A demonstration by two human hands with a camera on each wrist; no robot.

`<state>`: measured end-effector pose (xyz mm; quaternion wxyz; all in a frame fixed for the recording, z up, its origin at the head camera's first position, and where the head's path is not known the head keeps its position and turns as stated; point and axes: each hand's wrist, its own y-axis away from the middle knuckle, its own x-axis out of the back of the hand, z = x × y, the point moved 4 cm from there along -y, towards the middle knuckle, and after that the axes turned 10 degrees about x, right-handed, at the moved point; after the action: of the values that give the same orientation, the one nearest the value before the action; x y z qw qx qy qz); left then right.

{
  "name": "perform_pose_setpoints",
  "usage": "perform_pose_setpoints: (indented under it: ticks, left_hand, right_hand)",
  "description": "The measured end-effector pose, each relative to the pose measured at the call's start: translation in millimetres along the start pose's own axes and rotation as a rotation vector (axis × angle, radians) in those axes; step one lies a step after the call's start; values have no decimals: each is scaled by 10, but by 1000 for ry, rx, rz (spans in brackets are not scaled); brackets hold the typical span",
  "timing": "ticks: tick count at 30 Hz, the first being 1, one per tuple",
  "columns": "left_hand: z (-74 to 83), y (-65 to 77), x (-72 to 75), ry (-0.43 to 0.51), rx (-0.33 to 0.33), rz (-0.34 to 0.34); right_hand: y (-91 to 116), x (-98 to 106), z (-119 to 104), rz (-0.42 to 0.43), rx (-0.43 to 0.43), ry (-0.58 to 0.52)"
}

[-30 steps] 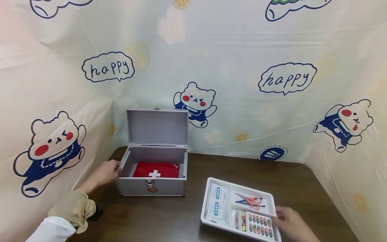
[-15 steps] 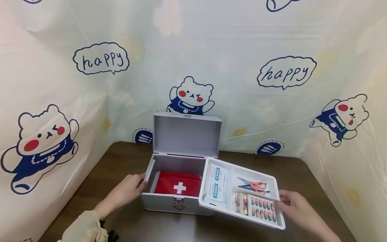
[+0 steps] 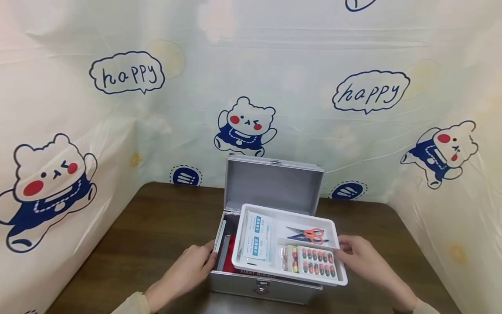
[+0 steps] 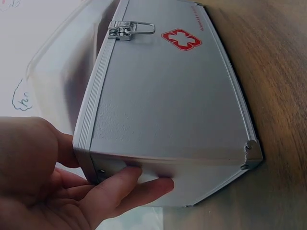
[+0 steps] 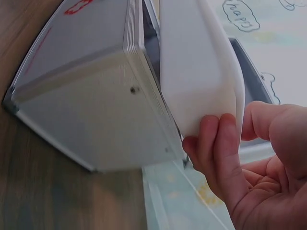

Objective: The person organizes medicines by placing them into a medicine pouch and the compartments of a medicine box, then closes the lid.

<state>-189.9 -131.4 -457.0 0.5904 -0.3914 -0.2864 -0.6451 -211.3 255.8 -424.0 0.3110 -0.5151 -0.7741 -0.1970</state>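
Observation:
A silver first-aid box [image 3: 270, 290] stands with its lid [image 3: 274, 183] raised. My left hand [image 3: 190, 266] holds its left wall, thumb at the rim and fingers [image 4: 144, 189] against the outer side. My right hand [image 3: 362, 257] grips the right end of a white plastic tray [image 3: 274, 267], thumb on the rim and fingers beneath, as the right wrist view shows. The tray hangs tilted over the box's opening. In it lie orange-handled scissors [image 3: 312, 235], blister packs of capsules [image 3: 317, 263] and blue-and-white packets [image 3: 256, 237]. Under it a red pouch [image 3: 229, 259] is mostly hidden inside the box.
The dark wooden table [image 3: 157, 226] reaches back to a printed curtain [image 3: 306, 78], which also hangs along the left and right sides. A metal latch [image 3: 262, 285] sits on the box's front.
The box has slid right and nearer with my left hand at its side. My right hand has lifted the tray off the table and brought it left over the box.

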Motion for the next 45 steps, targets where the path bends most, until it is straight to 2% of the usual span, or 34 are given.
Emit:
perform_pose_setpoints:
  ticks: [4,12,15,21,26,31,35,39,45]
  left_hand:
    - [-31,11,-16,48,82,-37]
    - [-141,-12,13,239,248,-132]
    - [-153,-39,4,277,292,-148]
    - [-157,-99,-7,211,305,-149]
    - [-154,-124,-27,162,301,-151]
    - [-155,-127,-37,143,290,-137]
    - [-150,-143,-47,139,292,-144]
    - [-129,-149,-69,131,280,-132]
    - [-110,-142,-122,148,284,-134]
  right_hand:
    - [-133,-108,-61,-27,46,-22]
    - [-305,-232,-122,-19,52,-1]
    - [-341,-251,-153,-16,63,20]
    - [-382,-284,-258,-27,91,76]
    - [-432,-328,-313,-41,63,101]
    - [-409,-357,-347,46,35,183]
    - [-377,-373,-407,141,58,304]
    - [-393,-367,-410,162,93,399]
    - [-314,-333,-234,204,106,354]
